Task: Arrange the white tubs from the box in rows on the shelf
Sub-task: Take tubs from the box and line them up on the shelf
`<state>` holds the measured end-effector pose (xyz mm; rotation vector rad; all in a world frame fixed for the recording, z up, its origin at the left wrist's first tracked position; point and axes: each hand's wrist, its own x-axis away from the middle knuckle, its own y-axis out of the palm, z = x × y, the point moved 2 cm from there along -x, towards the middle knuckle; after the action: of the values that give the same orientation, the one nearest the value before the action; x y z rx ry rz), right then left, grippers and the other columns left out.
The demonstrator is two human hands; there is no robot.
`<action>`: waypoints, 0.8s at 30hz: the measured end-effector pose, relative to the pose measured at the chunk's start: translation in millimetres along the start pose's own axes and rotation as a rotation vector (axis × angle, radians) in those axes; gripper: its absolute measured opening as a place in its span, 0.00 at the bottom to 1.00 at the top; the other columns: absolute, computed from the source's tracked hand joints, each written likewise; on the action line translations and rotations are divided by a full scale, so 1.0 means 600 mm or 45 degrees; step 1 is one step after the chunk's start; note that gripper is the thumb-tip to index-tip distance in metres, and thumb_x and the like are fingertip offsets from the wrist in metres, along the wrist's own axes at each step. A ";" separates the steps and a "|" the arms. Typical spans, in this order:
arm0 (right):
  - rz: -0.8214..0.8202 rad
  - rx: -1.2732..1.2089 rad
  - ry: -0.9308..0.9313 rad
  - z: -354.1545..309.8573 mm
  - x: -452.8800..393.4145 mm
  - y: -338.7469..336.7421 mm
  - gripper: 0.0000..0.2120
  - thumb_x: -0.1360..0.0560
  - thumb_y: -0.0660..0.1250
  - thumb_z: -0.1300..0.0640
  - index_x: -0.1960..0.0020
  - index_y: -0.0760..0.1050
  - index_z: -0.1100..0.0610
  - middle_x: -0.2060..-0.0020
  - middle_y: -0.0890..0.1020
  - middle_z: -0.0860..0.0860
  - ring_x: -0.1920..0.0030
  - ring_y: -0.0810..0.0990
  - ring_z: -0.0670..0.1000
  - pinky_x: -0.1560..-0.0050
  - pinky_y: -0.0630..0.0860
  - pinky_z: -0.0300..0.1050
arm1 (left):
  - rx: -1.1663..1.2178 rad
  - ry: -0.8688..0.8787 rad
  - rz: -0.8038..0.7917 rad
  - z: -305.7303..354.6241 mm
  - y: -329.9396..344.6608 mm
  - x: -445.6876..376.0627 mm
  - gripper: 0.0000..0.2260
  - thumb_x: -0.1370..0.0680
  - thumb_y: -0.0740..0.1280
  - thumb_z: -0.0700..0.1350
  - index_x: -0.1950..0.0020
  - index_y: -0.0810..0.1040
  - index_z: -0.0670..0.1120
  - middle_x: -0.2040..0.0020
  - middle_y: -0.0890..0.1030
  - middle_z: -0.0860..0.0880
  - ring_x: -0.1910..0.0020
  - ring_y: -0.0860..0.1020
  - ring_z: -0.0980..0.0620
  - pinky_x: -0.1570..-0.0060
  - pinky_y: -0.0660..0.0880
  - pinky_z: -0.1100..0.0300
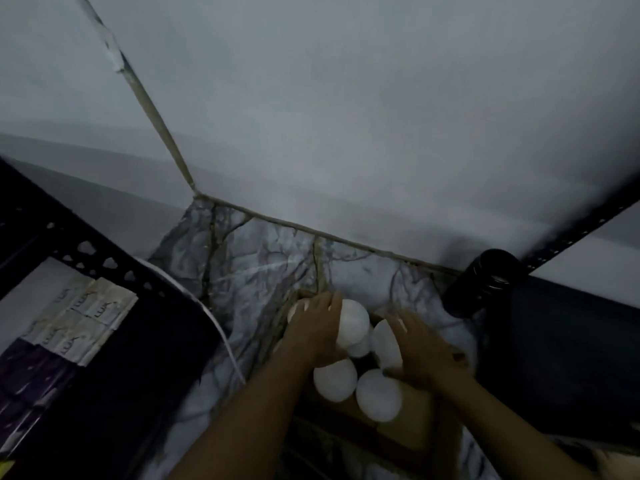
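Note:
A brown cardboard box (412,415) sits on the marbled floor, low and centre. Several round white tubs lie in it. My left hand (317,329) reaches down into the box and grips a white tub (353,322) at its far left side. My right hand (420,348) closes around another white tub (386,342) beside it. Two more tubs (335,379) (379,394) lie nearer to me, untouched. The view is dim and blurred.
A dark perforated-metal shelf (93,258) stands at the left, holding pale soap packets (81,322). A black cylinder (483,280) leans at the right by another slotted upright (581,232). White walls meet in the corner behind the box.

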<state>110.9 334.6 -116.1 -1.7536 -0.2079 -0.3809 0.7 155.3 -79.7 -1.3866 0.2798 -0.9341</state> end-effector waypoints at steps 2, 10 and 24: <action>-0.033 0.017 0.034 -0.001 -0.012 0.014 0.53 0.36 0.65 0.29 0.24 0.45 0.55 0.24 0.48 0.55 0.25 0.48 0.57 0.27 0.51 0.57 | 0.027 0.008 -0.057 -0.001 0.017 -0.023 0.50 0.30 0.72 0.61 0.22 0.45 0.44 0.22 0.52 0.43 0.24 0.53 0.44 0.28 0.56 0.42; 0.066 -0.030 0.061 -0.007 -0.028 0.027 0.38 0.32 0.69 0.43 0.29 0.57 0.54 0.31 0.63 0.53 0.32 0.61 0.55 0.33 0.59 0.46 | 0.001 0.051 -0.233 0.000 0.079 -0.077 0.50 0.29 0.74 0.56 0.22 0.41 0.46 0.21 0.41 0.43 0.23 0.43 0.42 0.29 0.57 0.38; 0.114 -0.185 0.088 -0.036 -0.013 -0.019 0.37 0.32 0.69 0.41 0.30 0.59 0.54 0.32 0.64 0.52 0.32 0.62 0.53 0.35 0.61 0.44 | 0.001 0.009 -0.068 -0.004 0.053 -0.048 0.43 0.27 0.73 0.51 0.23 0.49 0.42 0.26 0.56 0.38 0.29 0.60 0.39 0.38 0.68 0.48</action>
<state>96.7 316.7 -104.8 -1.8816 -0.0524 -0.3988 -6.4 170.4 -119.4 -1.3956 0.2486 -0.9833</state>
